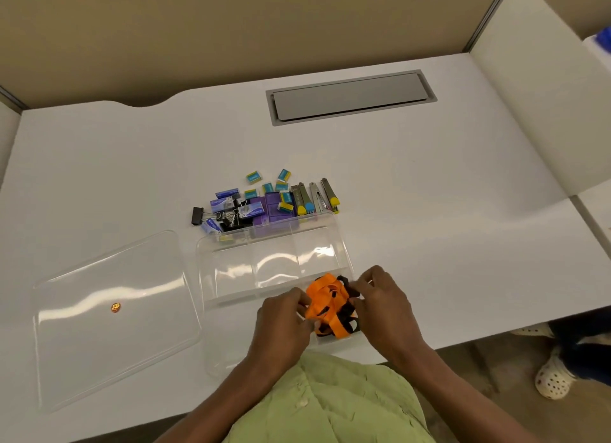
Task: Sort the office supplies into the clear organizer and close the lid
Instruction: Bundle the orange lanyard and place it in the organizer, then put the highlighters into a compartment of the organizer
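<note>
A clear organizer (231,270) with several compartments sits open on the white desk. Both hands hold a bundle of orange and black lanyards (327,302) over its near right compartment: my left hand (284,323) grips the bundle's left side and my right hand (380,300) its right side. The clear lid (109,313) lies flat to the left of the organizer, with a small orange sticker on it. Behind the organizer lies a pile of supplies: black binder clips (228,219), blue staple boxes (251,210), small erasers (254,177), purple boxes (276,204) and staplers (314,197).
A grey cable-cover panel (350,96) is set into the desk at the back. Beige partition walls stand behind and to the right. Another person's feet in white perforated shoes (552,379) are on the floor at the right.
</note>
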`<action>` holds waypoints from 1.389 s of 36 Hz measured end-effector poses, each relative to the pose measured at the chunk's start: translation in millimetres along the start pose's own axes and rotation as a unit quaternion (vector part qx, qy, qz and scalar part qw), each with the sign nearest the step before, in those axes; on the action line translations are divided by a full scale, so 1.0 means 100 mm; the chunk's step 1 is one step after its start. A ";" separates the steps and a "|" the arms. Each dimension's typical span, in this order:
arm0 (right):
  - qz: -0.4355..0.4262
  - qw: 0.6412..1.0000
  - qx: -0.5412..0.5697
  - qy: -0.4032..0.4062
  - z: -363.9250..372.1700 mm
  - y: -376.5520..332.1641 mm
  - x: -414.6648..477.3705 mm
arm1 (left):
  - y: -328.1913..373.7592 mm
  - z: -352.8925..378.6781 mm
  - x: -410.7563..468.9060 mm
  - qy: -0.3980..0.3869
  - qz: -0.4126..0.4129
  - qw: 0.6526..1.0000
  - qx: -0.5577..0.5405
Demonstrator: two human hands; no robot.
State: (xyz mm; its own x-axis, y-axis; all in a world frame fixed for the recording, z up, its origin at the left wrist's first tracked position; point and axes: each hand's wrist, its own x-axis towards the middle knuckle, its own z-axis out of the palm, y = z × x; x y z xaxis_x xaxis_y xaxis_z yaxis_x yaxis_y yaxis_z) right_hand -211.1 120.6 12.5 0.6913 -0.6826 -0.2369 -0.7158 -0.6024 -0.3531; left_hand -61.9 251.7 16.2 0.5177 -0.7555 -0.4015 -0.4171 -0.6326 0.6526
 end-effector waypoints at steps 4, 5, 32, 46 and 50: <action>-0.066 0.997 -0.019 -0.030 0.06 -0.03 -0.12 | 0.04 0.05 0.02 -0.028 0.105 0.990 0.091; -0.083 0.995 -0.012 -0.047 0.08 -0.03 -0.14 | 0.04 0.07 0.03 -0.046 0.137 0.982 0.120; -0.087 0.995 -0.025 -0.035 -0.18 -0.12 0.08 | 0.30 -0.18 0.57 -0.095 0.117 0.959 0.240; 0.109 0.984 0.128 0.064 -0.44 0.16 1.85 | 0.60 -0.48 1.88 0.143 -0.018 0.976 0.164; 0.115 0.987 0.108 0.033 -0.32 0.14 2.17 | 0.61 -0.38 2.17 0.122 -0.029 0.972 0.197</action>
State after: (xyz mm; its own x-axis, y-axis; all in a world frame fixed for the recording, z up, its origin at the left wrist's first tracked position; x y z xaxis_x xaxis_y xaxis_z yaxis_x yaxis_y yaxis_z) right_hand -73.7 -49.2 -15.2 0.4997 -0.8206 -0.2773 -0.8110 -0.3309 -0.4824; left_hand 53.0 55.8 -6.7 0.6907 -0.6837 -0.2354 -0.6102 -0.7258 0.3175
